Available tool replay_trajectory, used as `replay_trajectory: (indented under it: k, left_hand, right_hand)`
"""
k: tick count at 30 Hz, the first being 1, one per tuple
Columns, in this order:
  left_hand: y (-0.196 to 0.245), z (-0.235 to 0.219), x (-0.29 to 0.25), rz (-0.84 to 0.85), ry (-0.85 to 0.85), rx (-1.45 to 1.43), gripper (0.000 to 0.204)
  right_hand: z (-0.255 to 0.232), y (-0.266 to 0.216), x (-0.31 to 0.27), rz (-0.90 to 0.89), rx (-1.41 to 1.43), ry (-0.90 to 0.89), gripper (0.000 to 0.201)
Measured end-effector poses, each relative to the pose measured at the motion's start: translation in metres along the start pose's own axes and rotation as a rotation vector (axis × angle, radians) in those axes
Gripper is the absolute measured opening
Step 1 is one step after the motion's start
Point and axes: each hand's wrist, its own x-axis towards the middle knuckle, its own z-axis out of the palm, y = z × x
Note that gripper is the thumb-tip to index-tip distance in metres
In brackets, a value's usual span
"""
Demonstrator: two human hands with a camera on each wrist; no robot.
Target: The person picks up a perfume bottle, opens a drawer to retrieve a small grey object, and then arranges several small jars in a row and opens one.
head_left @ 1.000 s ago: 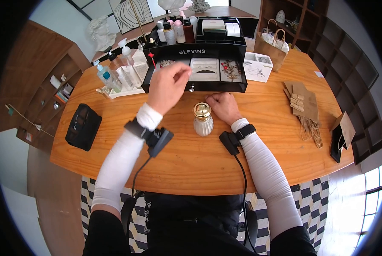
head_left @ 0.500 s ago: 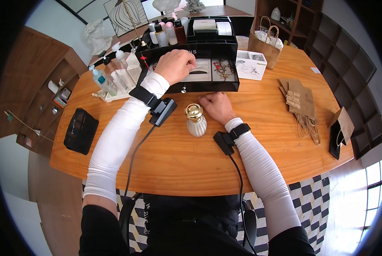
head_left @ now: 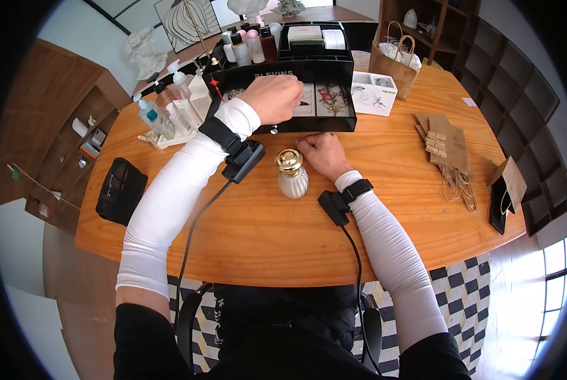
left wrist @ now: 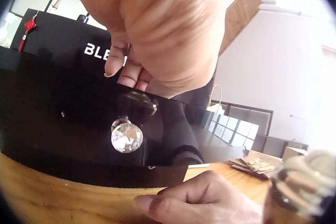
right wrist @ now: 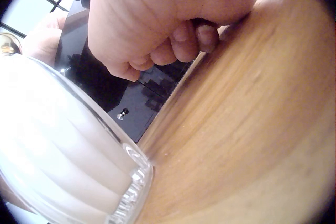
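My left hand (head_left: 274,98) reaches over the front of the pulled-out drawer (left wrist: 79,129) of a black organizer (head_left: 232,79) marked BLEVINS. Its fingers bend down behind the drawer front, which hides the fingertips, so I cannot tell whether they hold anything. Inside the drawer, a pale tray section (head_left: 304,107) lies beside the hand, and a branch-like piece with red beads (head_left: 331,98) fills the right section. A clear faceted knob (left wrist: 127,138) is on the drawer front. My right hand (head_left: 323,155) rests on the table, fingers curled, just behind a ribbed white jar with a gold lid (head_left: 291,174).
Bottles (head_left: 248,47) crowd the organizer's left top. More pump bottles and tubes (head_left: 169,117) stand in a white tray to the left. A black pouch (head_left: 122,190) lies at the left; kraft bags (head_left: 445,145) lie at the right. A white box (head_left: 373,94) sits beside the organizer.
My left hand has moved right and forward over the drawer, from its left part to its middle. My right hand stays on the table by the jar. The head view has shifted slightly.
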Motion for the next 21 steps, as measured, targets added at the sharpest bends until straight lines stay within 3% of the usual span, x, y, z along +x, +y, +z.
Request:
replay_trajectory:
  k: [4, 7, 8, 10, 11, 16, 20, 21]
  left_hand:
    - [-0.010, 0.008, -0.007, -0.002, 0.120, -0.119, 0.014]
    - [-0.021, 0.002, -0.015, -0.185, 0.287, -0.501, 0.019]
    - [-0.032, 0.005, -0.015, -0.293, 0.306, -0.795, 0.019]
    - [-0.012, -0.020, -0.034, -0.427, 0.395, -1.287, 0.021]
    - [-0.009, -0.027, -0.045, -0.453, 0.381, -1.391, 0.022]
    - [0.008, -0.011, -0.117, -0.482, 0.448, -1.584, 0.021]
    - [0.021, 0.022, -0.161, -0.460, 0.494, -1.646, 0.032]
    - [0.024, 0.028, -0.167, -0.465, 0.507, -1.631, 0.035]
  right_hand:
    - [-0.003, -0.001, -0.002, 0.011, -0.004, -0.017, 0.030]
    - [-0.002, -0.001, -0.002, 0.019, -0.013, -0.013, 0.032]
    - [-0.002, 0.000, -0.002, 0.014, -0.011, -0.011, 0.032]
    - [-0.001, 0.000, -0.001, 0.000, -0.007, -0.017, 0.033]
    - [0.000, 0.001, -0.002, -0.009, -0.001, -0.008, 0.033]
    - [0.008, 0.015, 0.003, -0.081, 0.048, 0.047, 0.031]
    - [0.001, 0.007, 0.002, -0.026, -0.014, -0.014, 0.032]
    - [0.005, 0.013, 0.002, -0.093, 0.049, 0.027, 0.034]
